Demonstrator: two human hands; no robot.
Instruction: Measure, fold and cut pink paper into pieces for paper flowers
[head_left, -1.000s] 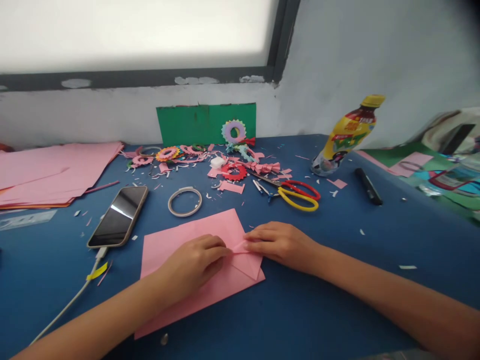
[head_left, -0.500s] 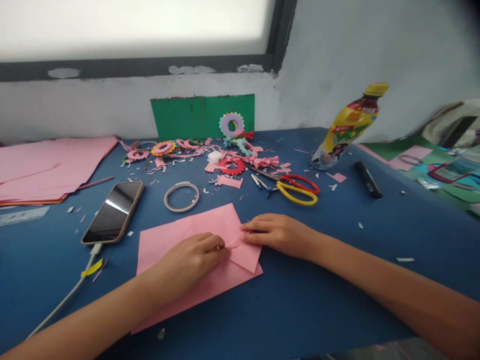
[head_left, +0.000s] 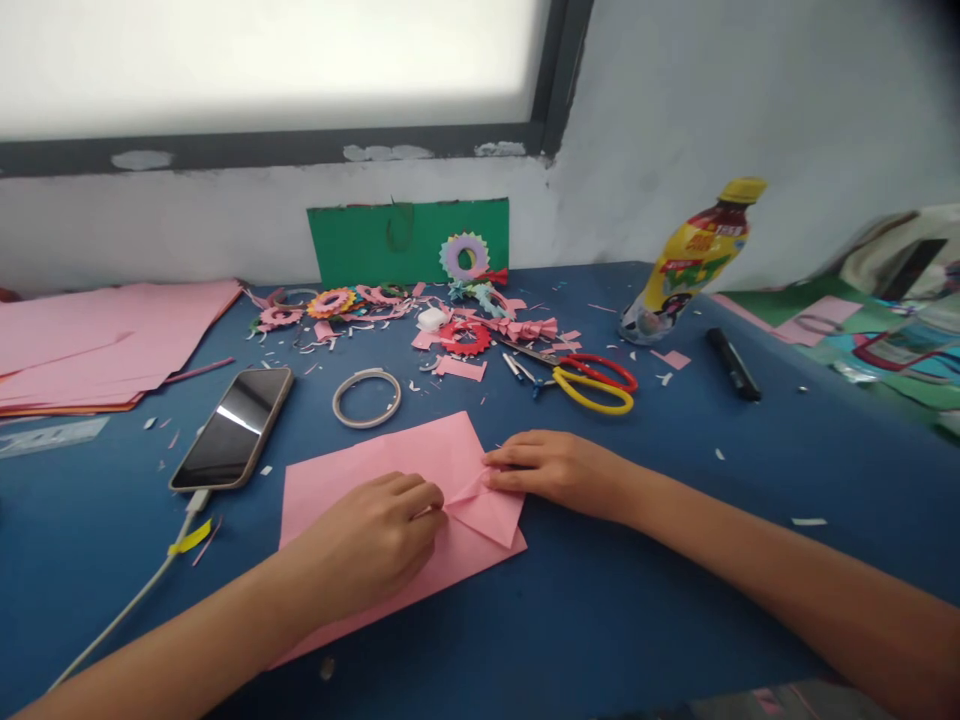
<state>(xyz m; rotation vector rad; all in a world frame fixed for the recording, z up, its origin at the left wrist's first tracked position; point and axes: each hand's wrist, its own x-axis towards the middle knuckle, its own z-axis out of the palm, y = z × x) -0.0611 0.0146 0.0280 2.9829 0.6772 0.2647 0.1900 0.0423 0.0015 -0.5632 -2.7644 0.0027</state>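
Note:
A pink paper sheet point(head_left: 352, 475) lies flat on the blue table point(head_left: 675, 580) in front of me, its right corner folded over into a small flap point(head_left: 487, 510). My left hand point(head_left: 375, 535) rests on the sheet with curled fingers pinching the fold at its left end. My right hand point(head_left: 559, 470) lies at the sheet's right edge, fingers together and pressed on the flap's upper edge. The two hands' fingertips are a short way apart, with the fold between them.
A phone point(head_left: 234, 426) on a white cable lies left of the sheet. Behind it are a tape ring point(head_left: 367, 397), red and yellow scissors point(head_left: 589, 380), paper cut-outs point(head_left: 465, 338), a green card point(head_left: 409, 240), a bottle point(head_left: 690, 262), a black marker point(head_left: 733, 364) and a pink paper stack point(head_left: 97, 340).
The left hand has drawn back a little to the left along the fold; the flap stands slightly more raised. The right hand stays pressed on it. The view shifted slightly.

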